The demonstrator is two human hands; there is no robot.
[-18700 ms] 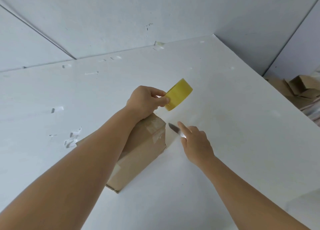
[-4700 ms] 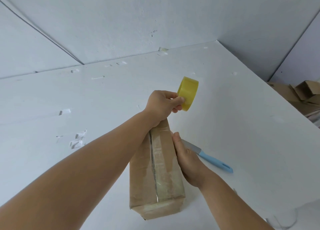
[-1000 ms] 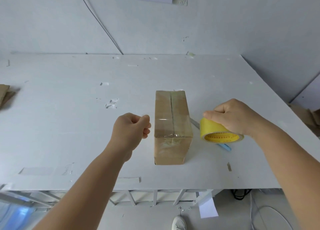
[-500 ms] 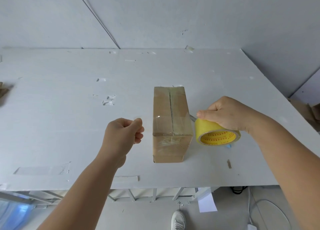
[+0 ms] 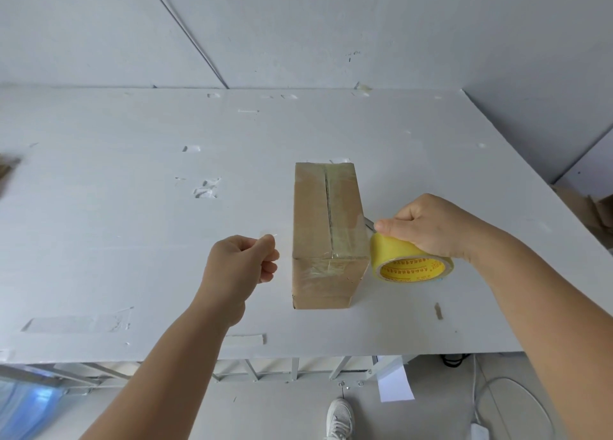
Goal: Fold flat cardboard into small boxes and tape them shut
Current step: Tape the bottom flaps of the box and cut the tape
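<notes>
A closed brown cardboard box (image 5: 326, 227) lies on the white table (image 5: 132, 240), its top seam covered by clear tape that runs down the near end. My right hand (image 5: 428, 227) grips a yellow tape roll (image 5: 411, 264) from above, just right of the box and close to its near corner. My left hand (image 5: 238, 264) hovers left of the box with its fingers curled into a loose fist, thumb against the forefinger; nothing clearly shows in it. A knife blade tip (image 5: 368, 222) pokes out between the box and my right hand; the rest is hidden.
Tape scraps and strips (image 5: 205, 189) stick to the table, some along its near edge (image 5: 248, 338). Loose cardboard lies past the right edge (image 5: 593, 211) and at the far left (image 5: 8, 167). Below are the table frame, a shoe (image 5: 338, 419) and a paper sheet (image 5: 394, 383).
Over the last seconds the tape roll passed from my left hand to my right. The box now lies seam-up in the middle. In the last second both hands barely shifted.
</notes>
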